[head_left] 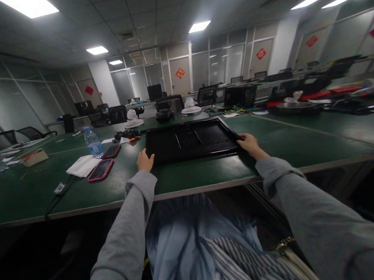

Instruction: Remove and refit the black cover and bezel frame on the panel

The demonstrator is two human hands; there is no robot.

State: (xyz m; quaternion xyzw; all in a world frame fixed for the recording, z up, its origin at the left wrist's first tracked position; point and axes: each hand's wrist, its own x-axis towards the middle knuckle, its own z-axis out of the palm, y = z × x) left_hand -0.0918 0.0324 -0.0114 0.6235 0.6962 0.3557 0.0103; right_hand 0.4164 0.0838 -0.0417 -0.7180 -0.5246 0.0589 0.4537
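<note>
A wide black rectangular panel (163,146) with a raised rim lies on the green tabletop in front of me, much like a monitor shell. Two thin light lines run across its middle. My left hand (145,160) grips its near left corner, thumb on the rim. At the right side, my right hand (250,145) holds the panel's edge with the thumb on top. The fingers under both edges are partly hidden.
Left of the panel lie two phones, the nearer a pink-edged phone (100,170), with white tissues (84,166) and a water bottle (93,142). Small white fans (190,106) stand behind. Blurred tools and a dark tray (294,106) are to the right. A cable (57,200) crosses the table's front edge.
</note>
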